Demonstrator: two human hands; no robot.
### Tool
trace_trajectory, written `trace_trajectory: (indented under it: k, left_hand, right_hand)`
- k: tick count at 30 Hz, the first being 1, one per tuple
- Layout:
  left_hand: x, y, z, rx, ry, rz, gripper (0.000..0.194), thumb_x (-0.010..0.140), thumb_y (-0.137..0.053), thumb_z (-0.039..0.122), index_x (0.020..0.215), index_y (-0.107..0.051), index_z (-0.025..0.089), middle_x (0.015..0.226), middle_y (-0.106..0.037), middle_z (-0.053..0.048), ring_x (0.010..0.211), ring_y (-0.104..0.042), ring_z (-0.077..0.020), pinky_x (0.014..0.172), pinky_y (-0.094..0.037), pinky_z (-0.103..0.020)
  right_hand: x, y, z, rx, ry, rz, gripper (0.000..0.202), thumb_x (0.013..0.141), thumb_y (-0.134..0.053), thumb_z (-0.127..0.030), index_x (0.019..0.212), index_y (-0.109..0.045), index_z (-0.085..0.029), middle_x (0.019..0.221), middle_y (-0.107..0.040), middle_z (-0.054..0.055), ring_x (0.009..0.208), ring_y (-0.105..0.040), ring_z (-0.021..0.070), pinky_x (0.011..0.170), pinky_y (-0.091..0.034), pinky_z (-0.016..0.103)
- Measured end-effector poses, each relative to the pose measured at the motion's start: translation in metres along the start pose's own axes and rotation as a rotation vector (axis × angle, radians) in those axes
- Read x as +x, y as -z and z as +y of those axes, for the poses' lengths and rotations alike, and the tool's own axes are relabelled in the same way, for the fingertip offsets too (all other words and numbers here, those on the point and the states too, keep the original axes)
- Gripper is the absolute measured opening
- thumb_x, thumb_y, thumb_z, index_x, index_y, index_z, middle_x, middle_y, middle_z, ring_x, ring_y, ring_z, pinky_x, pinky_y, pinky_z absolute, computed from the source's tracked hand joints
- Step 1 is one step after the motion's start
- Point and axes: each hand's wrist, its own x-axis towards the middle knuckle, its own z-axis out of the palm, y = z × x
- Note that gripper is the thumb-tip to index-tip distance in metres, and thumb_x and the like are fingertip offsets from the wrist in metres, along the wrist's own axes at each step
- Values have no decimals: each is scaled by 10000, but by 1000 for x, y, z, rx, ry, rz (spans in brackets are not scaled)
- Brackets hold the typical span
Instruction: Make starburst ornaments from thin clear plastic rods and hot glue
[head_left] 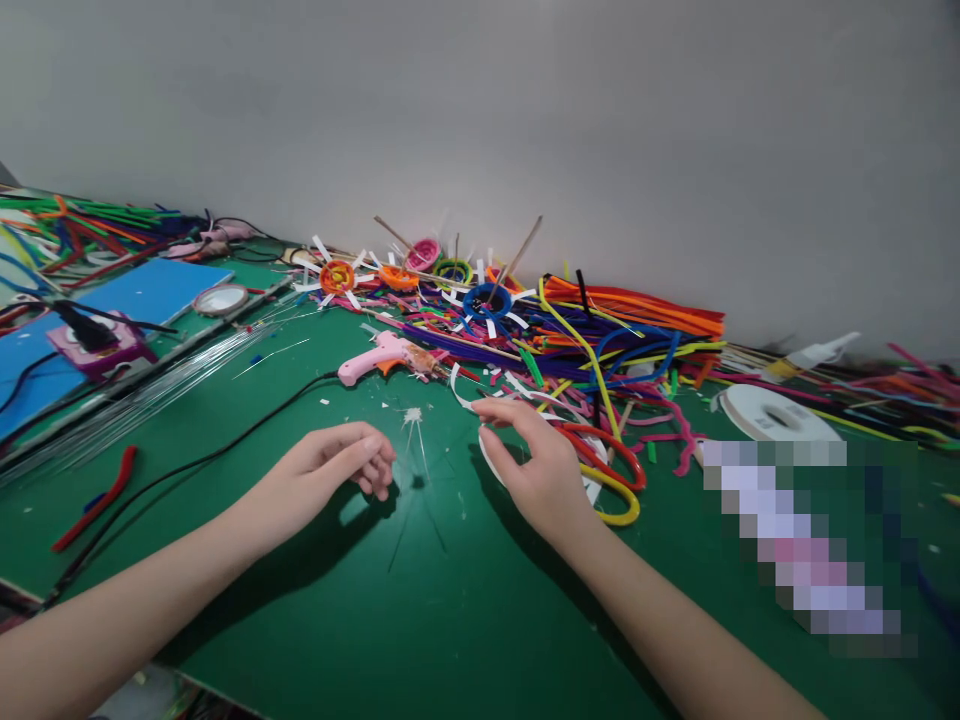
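My left hand (330,472) rests on the green mat (420,620) with its fingers curled in; nothing shows between them. A small burst of thin wires with a white glue blob (412,416) lies just to its right. My right hand (529,462) lies on a curved white paper strip (459,388), with the fingertips pinching it near the strip's end. Red and yellow pipe cleaner loops (619,478) lie against the right hand's far side. A pink glue gun (379,357) lies beyond both hands.
A big pile of coloured pipe cleaners (622,325) and coiled pinwheel discs (337,276) lines the wall. A white ribbon roll (776,415) sits at right, above a pixelated patch. At left lie thin metal wires (150,392), a black cable (225,452), a red pipe cleaner (97,502) and a blue sheet (142,292).
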Motion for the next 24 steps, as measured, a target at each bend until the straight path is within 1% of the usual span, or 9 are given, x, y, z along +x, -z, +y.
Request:
trace_trajectory:
  k: [3, 6, 8, 11, 14, 17, 21, 24]
  left_hand:
    - [4, 2, -3, -120, 24, -13, 325, 895, -444, 403, 821, -629, 147, 717, -652, -59, 628, -646, -156, 627, -546, -293]
    - [4, 2, -4, -76, 0, -1, 276, 888, -479, 375, 826, -634, 155, 691, -650, -42, 618, -648, -150, 638, -546, -290]
    - [2, 2, -3, -33, -28, -21, 243, 887, -490, 359, 835, -627, 166, 668, -649, -25, 620, -646, -145, 652, -545, -286]
    - [0, 1, -3, 12, -57, -40, 222, 886, -494, 352, 835, -621, 178, 647, -637, -3, 600, -629, -129, 631, -536, -268]
    - [-1, 1, -4, 76, -58, -7, 260, 887, -483, 377, 803, -622, 174, 616, -593, 18, 518, -577, -99, 550, -500, -234]
    - [-1, 2, -4, 130, -62, 24, 267, 881, -487, 384, 801, -622, 168, 590, -561, 30, 489, -544, -83, 517, -470, -215]
    - [-2, 1, -6, 178, -90, 54, 236, 888, -464, 363, 918, -601, 172, 569, -531, 47, 452, -515, -78, 462, -438, -199]
    - [-3, -1, -8, 273, -152, 87, 228, 899, -442, 346, 975, -577, 179, 577, -531, 53, 447, -510, -77, 474, -448, -202]
  right_hand:
    - [10, -4, 0, -3, 89, -62, 213, 893, -500, -186, 1077, -600, -228, 1113, -670, 52, 1059, -611, 186, 930, -485, 371]
    - [19, -13, 0, -15, 174, -139, 244, 886, -524, -192, 1117, -594, -225, 1112, -679, 55, 1041, -625, 182, 910, -501, 371]
    - [24, -19, 0, -20, 243, -165, 241, 881, -535, -191, 1112, -602, -209, 1094, -689, 63, 1029, -631, 185, 895, -508, 371]
    - [27, -24, 0, -14, 306, -156, 199, 893, -512, -153, 1043, -638, -186, 1018, -715, 63, 971, -651, 170, 847, -519, 335]
    - [27, -27, 1, -29, 339, -136, 208, 908, -482, -134, 999, -660, -191, 961, -728, 52, 927, -659, 160, 815, -520, 319]
    - [26, -28, 3, -47, 364, -112, 222, 910, -476, -134, 1014, -662, -195, 961, -727, 52, 915, -657, 164, 810, -521, 330]
    - [25, -28, 6, -62, 356, -110, 251, 912, -460, -123, 1034, -662, -209, 982, -722, 51, 919, -650, 165, 808, -516, 339]
    - [25, -29, 8, -90, 361, -111, 262, 905, -458, -108, 1037, -662, -205, 983, -721, 55, 911, -646, 173, 798, -512, 348]
